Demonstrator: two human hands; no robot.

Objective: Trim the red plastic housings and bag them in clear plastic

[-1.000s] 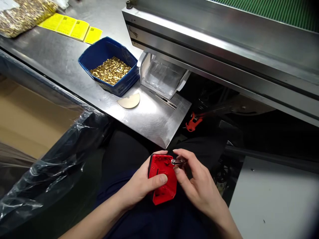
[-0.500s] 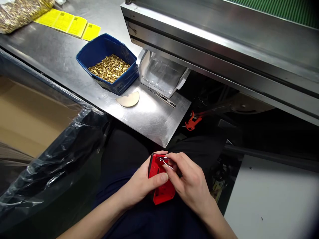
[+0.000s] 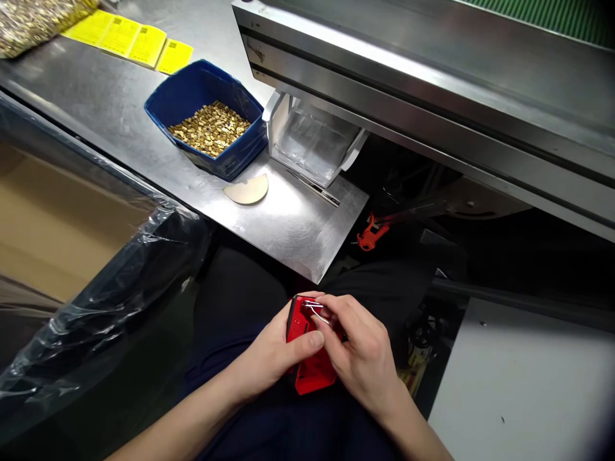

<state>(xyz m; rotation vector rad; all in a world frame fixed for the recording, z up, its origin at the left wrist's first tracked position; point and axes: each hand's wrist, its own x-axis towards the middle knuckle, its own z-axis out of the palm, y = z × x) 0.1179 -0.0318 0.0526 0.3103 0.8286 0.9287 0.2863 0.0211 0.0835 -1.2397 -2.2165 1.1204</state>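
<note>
Above my lap, my left hand (image 3: 278, 342) grips a red plastic casing (image 3: 317, 374) with a black edge, its thumb pressed over the front. My right hand (image 3: 362, 349) pinches a thin, shiny metal piece (image 3: 318, 310) between thumb and fingertips. This piece shows one straight arm and one curved arm; its exact kind is not clear. Its far end meets the upper part of the casing's hollow inside. The right fingers hide part of the casing's right side.
A blue bin (image 3: 230, 163) of small brass parts stands on the metal table (image 3: 293, 234). Close by are a half-round plate (image 3: 247, 190), a white tray (image 3: 270, 121) of clear bags and yellow labels (image 3: 148, 43). A plastic-lined carton (image 3: 72, 224) is left, a conveyor frame (image 3: 408, 96) above.
My right hand and the metal piece have shifted very slightly left over the casing. My left hand keeps its hold. The view has moved a little.
</note>
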